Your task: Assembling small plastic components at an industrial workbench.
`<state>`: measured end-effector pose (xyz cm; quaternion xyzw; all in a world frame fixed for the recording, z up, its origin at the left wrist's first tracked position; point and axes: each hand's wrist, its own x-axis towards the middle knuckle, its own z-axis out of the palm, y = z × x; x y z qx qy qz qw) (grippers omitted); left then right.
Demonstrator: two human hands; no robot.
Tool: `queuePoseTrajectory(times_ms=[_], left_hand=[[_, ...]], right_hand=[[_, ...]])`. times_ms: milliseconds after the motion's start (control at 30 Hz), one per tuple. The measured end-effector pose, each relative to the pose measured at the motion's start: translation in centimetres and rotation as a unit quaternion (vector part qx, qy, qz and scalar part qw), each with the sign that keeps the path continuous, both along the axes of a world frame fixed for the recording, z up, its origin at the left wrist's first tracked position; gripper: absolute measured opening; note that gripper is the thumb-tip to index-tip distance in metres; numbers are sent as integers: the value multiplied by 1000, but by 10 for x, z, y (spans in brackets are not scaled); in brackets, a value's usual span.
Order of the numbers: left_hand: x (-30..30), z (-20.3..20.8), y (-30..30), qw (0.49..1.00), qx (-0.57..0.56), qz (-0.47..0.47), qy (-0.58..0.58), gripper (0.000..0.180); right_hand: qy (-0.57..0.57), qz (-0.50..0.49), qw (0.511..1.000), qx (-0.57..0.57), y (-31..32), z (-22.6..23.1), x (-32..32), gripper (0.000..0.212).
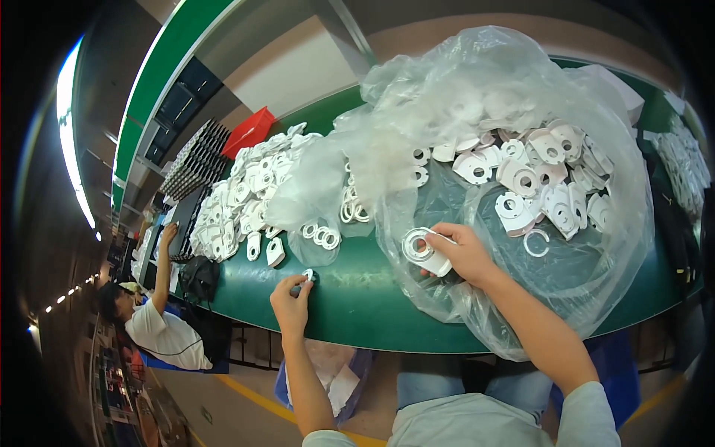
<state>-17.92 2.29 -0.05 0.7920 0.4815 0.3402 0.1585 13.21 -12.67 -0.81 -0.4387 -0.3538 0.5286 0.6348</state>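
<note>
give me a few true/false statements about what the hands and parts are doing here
1. The right hand holds a white flat part with a round hole. True.
2. The left hand grips a red bin. False: it pinches a small white ring over the green table; the red bin stands far off.
3. The right hand is on the clear plastic bag. True.
4. The pile of white parts lies on the left of the table. True.
5. The table is blue. False: it is green.
</note>
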Motion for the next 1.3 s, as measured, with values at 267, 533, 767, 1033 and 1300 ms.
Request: queuePoseTrajectory(times_ms=[267, 533, 767, 1033, 1300], left_hand=[[57, 13, 29, 990, 131, -36, -24, 14], [108, 8, 38, 982, 178, -58, 20, 16], [124, -6, 54, 986, 147, -18, 75, 20], [175, 45, 7, 953, -96, -175, -230, 17], [190, 19, 2, 803, -382, -274, -366, 22]], right_hand=[[0, -6, 1000, -6, 0, -1, 2, 21], [-10, -11, 1000, -6, 3, -4, 3, 21], [15, -2, 1000, 4, 3, 1, -4, 21], [22, -72, 997, 18, 7, -9, 1, 23], [51, -101, 993, 42, 12, -16, 5, 31]])
